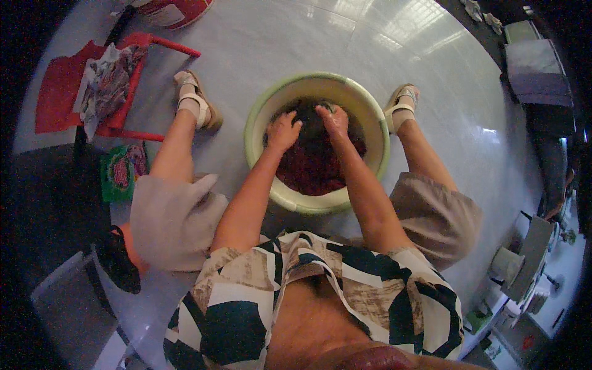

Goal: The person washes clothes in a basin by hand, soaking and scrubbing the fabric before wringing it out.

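A round plastic basin point(316, 203) with a pale green rim stands on the floor between my feet. Wet dark red cloth point(310, 169) lies in its near part, and darker material, partly in shadow, fills the far part. My left hand point(282, 132) is inside the basin on the left, fingers spread and touching the dark contents. Across from it, my right hand point(335, 121) has its thumb and fingers around a small dark greenish item point(327, 107), too unclear to name; it may be a fold of cloth.
On the left, a red stool point(134, 83) bears crumpled grey cloth point(108, 78). Near it lie a green printed bag point(118, 175) and a dark shoe point(118, 263). My sandalled feet flank the basin. Boxes point(534, 69) and shelving point(532, 259) line the right side.
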`<move>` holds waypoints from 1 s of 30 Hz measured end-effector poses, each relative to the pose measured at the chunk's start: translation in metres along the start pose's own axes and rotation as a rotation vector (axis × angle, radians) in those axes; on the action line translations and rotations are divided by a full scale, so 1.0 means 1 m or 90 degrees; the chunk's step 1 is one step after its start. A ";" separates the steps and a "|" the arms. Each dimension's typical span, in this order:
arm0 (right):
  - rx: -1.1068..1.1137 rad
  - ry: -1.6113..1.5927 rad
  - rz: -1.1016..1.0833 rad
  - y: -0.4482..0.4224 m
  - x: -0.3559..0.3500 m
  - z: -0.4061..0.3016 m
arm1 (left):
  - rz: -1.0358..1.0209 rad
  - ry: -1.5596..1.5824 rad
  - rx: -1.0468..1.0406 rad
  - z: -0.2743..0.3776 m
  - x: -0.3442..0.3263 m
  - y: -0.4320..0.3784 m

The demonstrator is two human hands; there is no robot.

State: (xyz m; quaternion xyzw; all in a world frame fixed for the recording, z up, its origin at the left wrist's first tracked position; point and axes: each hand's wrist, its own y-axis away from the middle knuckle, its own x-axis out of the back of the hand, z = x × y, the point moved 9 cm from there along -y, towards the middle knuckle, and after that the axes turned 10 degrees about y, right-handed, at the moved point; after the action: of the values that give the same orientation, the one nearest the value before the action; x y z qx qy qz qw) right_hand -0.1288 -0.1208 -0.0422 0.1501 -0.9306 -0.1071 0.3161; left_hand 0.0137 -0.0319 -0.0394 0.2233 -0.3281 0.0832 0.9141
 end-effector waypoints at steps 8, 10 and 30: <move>0.111 -0.603 -0.163 0.089 0.043 -0.138 | 0.167 0.619 0.046 -0.054 -0.005 -0.012; 0.230 -0.486 -0.097 0.108 0.072 -0.150 | -0.018 1.022 0.177 -0.018 -0.024 0.004; -0.094 -0.630 -0.227 0.087 -0.047 0.003 | 0.243 0.055 -0.264 0.127 0.040 0.126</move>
State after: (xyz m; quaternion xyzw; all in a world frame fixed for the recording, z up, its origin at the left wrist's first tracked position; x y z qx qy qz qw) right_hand -0.1138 -0.0234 -0.0454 0.2149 -0.9187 -0.2821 -0.1740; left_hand -0.0640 0.0211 0.1172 -0.0382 -0.3347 0.1940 0.9214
